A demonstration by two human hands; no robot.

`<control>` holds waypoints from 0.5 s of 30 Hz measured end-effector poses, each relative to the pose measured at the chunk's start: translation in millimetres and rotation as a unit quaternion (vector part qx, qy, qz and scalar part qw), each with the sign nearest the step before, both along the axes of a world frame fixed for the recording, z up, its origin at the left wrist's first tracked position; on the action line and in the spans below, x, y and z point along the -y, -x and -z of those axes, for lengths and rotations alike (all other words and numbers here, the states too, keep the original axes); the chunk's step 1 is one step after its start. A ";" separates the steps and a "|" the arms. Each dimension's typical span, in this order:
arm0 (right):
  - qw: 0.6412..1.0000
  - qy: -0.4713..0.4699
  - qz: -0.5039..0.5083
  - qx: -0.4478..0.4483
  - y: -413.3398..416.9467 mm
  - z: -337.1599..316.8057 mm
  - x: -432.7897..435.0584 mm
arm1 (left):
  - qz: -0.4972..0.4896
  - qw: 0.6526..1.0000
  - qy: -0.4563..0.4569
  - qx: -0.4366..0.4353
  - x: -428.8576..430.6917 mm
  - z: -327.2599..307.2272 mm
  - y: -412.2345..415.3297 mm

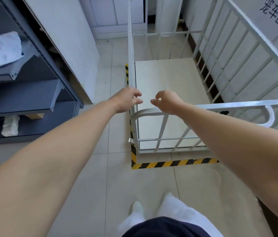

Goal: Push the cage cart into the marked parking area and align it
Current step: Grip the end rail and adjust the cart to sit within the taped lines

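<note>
A: Looking done? We see the cage cart [169, 82] inside the striped floor tape [174, 163], by the wall.

B: Mostly; both hands, left hand [128, 99] and right hand [166, 102], hover loosely curled, gripping nothing. Maybe final squaring.

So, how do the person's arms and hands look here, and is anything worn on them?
Both arms are bare along all that shows: no sleeves reach into view. The left hand and the right hand wear no gloves, and no watch, ring or bracelet is visible. Lower in the view, a dark navy garment and white trousers show.
</note>
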State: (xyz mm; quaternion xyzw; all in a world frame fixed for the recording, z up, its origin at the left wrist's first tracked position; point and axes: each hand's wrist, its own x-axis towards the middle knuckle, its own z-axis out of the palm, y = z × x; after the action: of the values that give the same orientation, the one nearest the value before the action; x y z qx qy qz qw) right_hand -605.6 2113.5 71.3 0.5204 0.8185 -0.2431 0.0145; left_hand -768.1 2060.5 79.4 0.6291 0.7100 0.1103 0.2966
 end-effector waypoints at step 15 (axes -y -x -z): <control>0.998 -0.011 0.068 0.001 83.7 4.5 -57.9 | 0.016 0.997 -0.076 0.002 -75.6 -18.6 97.5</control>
State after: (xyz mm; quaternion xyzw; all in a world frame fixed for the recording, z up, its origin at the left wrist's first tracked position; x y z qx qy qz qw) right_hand -689.3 2171.4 66.8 0.5753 0.7839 -0.2335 -0.0071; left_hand -865.6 2136.1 98.0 0.6605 0.6890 0.1606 0.2513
